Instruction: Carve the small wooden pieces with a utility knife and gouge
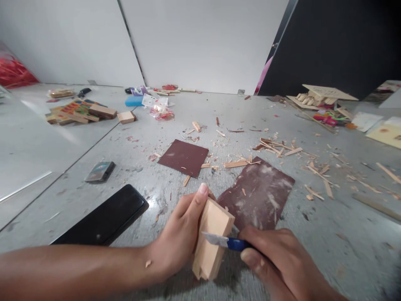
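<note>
A pale wooden block point(216, 219) is tilted upright near the bottom centre. My left hand point(180, 230) is wrapped round its left side, thumb up along the edge. My right hand point(272, 255) grips a blue-handled craft knife point(236, 244), whose blade lies across the face of the block. Just beyond the block is a dusty dark red sandpaper sheet point(263, 192), and a smaller sandpaper sheet point(184, 158) lies farther up. A small wood chip sticks to my left wrist.
A black phone point(105, 217) and a small box point(100, 172) lie at the left. Wood shavings point(278, 147) litter the floor at the right. Farther back are stacked wood pieces point(81, 112), plastic packets point(159, 109) and a wooden model point(322, 96), before white panels point(203, 42).
</note>
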Demonstrator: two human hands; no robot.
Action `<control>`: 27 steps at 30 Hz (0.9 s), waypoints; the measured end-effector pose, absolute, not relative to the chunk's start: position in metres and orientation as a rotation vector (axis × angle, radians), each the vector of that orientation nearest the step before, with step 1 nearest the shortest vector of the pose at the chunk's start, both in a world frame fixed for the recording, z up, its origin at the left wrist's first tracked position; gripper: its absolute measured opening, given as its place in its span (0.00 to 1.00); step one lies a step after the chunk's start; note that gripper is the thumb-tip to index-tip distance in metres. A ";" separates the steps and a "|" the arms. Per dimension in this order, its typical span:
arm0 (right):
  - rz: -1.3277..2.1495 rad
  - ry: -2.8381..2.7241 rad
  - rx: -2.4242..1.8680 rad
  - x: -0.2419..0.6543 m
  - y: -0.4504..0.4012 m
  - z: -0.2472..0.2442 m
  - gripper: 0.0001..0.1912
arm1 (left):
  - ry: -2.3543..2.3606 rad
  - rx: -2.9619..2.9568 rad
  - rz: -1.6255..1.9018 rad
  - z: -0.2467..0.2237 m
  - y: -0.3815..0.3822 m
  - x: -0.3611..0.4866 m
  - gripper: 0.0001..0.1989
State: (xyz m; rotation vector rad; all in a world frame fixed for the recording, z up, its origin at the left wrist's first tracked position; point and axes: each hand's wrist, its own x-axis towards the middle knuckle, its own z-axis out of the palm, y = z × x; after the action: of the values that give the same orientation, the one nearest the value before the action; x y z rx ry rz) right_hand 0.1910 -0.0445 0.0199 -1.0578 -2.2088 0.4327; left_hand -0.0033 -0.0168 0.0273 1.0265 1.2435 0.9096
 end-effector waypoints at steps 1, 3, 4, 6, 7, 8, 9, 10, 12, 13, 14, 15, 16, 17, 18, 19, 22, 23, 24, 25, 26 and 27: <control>0.417 -2.203 -1.075 0.191 -0.046 0.019 0.29 | 1.240 1.023 0.896 0.028 -0.016 -0.003 0.28; 0.385 -2.183 -1.103 0.190 -0.048 0.019 0.29 | 1.246 1.011 0.872 0.030 -0.016 -0.002 0.27; 0.379 -2.175 -1.104 0.190 -0.049 0.018 0.29 | 1.256 1.009 0.870 0.030 -0.016 -0.002 0.27; 0.393 -2.185 -1.065 0.191 -0.049 0.018 0.28 | 1.281 1.013 0.877 0.031 -0.016 -0.002 0.27; 0.406 -2.193 -1.037 0.192 -0.049 0.018 0.26 | 1.281 1.010 0.882 0.031 -0.016 -0.002 0.27; 0.420 -2.199 -1.023 0.193 -0.048 0.017 0.25 | 1.269 0.999 0.879 0.030 -0.016 -0.002 0.27; 0.435 -2.203 -1.023 0.194 -0.048 0.016 0.23 | 1.251 0.979 0.873 0.029 -0.016 -0.002 0.27; 0.444 -2.199 -1.037 0.196 -0.047 0.014 0.22 | 1.235 0.953 0.864 0.028 -0.015 -0.003 0.27; 0.460 -2.180 -1.086 0.200 -0.042 0.010 0.19 | 1.228 0.912 0.851 0.027 -0.016 -0.004 0.28; 0.467 -2.169 -1.124 0.202 -0.038 0.007 0.18 | 1.231 0.901 0.845 0.027 -0.018 -0.004 0.28; 0.469 -2.146 -1.183 0.206 -0.033 0.006 0.18 | 1.225 0.895 0.829 0.028 -0.020 -0.005 0.28; 0.465 -2.115 -1.252 0.209 -0.026 0.004 0.18 | 1.208 0.891 0.804 0.029 -0.024 -0.005 0.29; 0.452 -2.051 -1.381 0.213 -0.020 0.004 0.18 | 1.173 0.882 0.762 0.031 -0.027 -0.006 0.30; 0.426 -1.982 -1.483 0.217 -0.014 0.004 0.19 | 1.137 0.876 0.720 0.032 -0.030 -0.007 0.30; 0.398 -1.928 -1.546 0.220 -0.009 0.005 0.18 | 1.111 0.874 0.693 0.033 -0.031 -0.008 0.31; 0.385 -1.897 -1.566 0.223 -0.006 0.007 0.18 | 1.115 0.869 0.707 0.033 -0.031 -0.008 0.31; 0.364 -1.893 -1.480 0.223 -0.007 0.010 0.19 | 1.185 0.874 0.831 0.029 -0.023 -0.009 0.29; 0.373 -1.917 -1.438 0.222 -0.009 0.010 0.19 | 1.159 0.866 0.877 0.026 -0.019 -0.009 0.29; 0.386 -1.947 -1.406 0.222 -0.010 0.009 0.18 | 1.119 0.872 0.909 0.024 -0.015 -0.010 0.27; 0.399 -1.975 -1.396 0.222 -0.011 0.008 0.18 | 1.076 0.884 0.927 0.022 -0.012 -0.010 0.24; 0.414 -2.003 -1.407 0.224 -0.010 0.007 0.19 | 1.035 0.902 0.928 0.021 -0.009 -0.011 0.20; 0.435 -2.033 -1.434 0.226 -0.009 0.006 0.19 | 1.004 0.920 0.918 0.020 -0.007 -0.011 0.17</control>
State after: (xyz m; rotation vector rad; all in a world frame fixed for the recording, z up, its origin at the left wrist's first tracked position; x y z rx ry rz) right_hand 0.2257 -0.0086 0.0057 -1.4339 -2.0333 0.4355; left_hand -0.0111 -0.0075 0.0201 0.9204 1.0044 0.9179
